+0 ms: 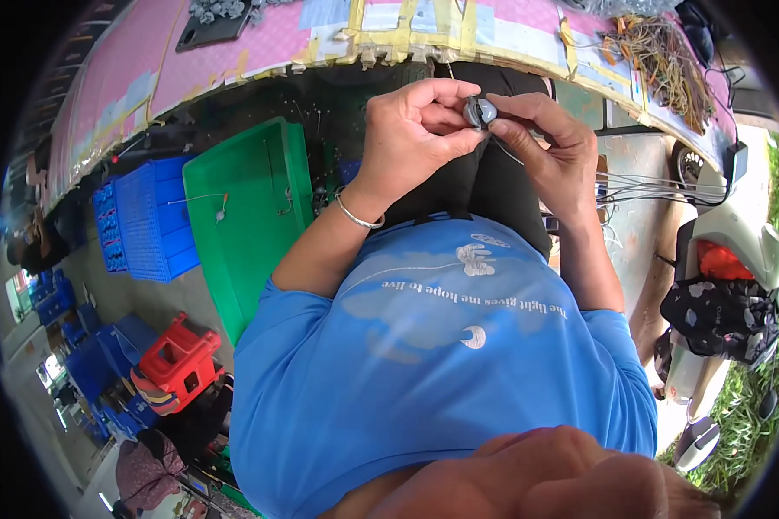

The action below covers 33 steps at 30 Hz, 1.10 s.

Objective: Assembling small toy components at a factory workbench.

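Two hands meet over the lap, just below the edge of the tabletop [260, 48], and both pinch one small grey part [479, 112]. Part: rounded, roughly oval, dull grey with a lighter glint on its right half; it looks like two shell halves pressed together, though the seam is too small to confirm. A thin grey wire [512, 156] runs from its underside down and to the right across the dark trousers [493, 186].

Left hand [411, 130]: grip closed on the part, thumb and forefinger curled onto its left side; a silver bangle [357, 216] sits at the wrist. Right hand [550, 143]: grip also closed on the part, fingertips on its right side and top, remaining fingers folded under.

Surroundings: tabletop covered in pink sheet with yellow tape strips; a tangle of thin wires [662, 56] lies at its right end and a dark tray [212, 26] of small grey pieces at its left end. A green tray [242, 216] stands on the floor to the left of the knees, with a blue crate [151, 221] beside it and a red plastic stool [182, 355] nearer the lower left. More grey wires [658, 186] stretch right of the right hand.
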Available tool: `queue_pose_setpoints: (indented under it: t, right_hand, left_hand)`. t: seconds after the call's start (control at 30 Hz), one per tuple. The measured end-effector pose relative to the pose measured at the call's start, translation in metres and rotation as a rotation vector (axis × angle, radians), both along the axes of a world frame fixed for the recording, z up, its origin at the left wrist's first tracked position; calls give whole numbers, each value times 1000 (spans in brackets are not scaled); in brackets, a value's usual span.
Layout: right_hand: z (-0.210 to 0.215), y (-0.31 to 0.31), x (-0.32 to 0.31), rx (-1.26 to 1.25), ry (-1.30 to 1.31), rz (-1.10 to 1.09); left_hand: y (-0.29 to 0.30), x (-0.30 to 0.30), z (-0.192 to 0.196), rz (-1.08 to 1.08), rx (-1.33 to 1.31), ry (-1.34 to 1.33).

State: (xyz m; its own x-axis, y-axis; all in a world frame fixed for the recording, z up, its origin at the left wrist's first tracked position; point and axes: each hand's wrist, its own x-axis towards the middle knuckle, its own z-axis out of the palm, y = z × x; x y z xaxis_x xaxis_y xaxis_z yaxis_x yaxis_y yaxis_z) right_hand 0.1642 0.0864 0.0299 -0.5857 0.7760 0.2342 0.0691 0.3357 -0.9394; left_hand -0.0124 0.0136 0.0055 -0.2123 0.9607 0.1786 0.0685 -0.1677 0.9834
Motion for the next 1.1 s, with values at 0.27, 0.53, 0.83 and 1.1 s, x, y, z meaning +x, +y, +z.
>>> queue_pose_setpoints:
  t: [0.27,0.53,0.83,1.1]
  right_hand:
    - [-9,-10,-1,-208,-83,-123]
    - [-27,2,3,-407,148,-70]
    - [-34,12,13,-734,461,257]
    - [-43,1,-1,-629,685,156]
  left_hand:
    - [2,13,2,127,271,517]
    - [9,9,2,-5,9,138]
    - [10,18,-2,-180,86,-100]
    - [8,33,14,-40,182,73]
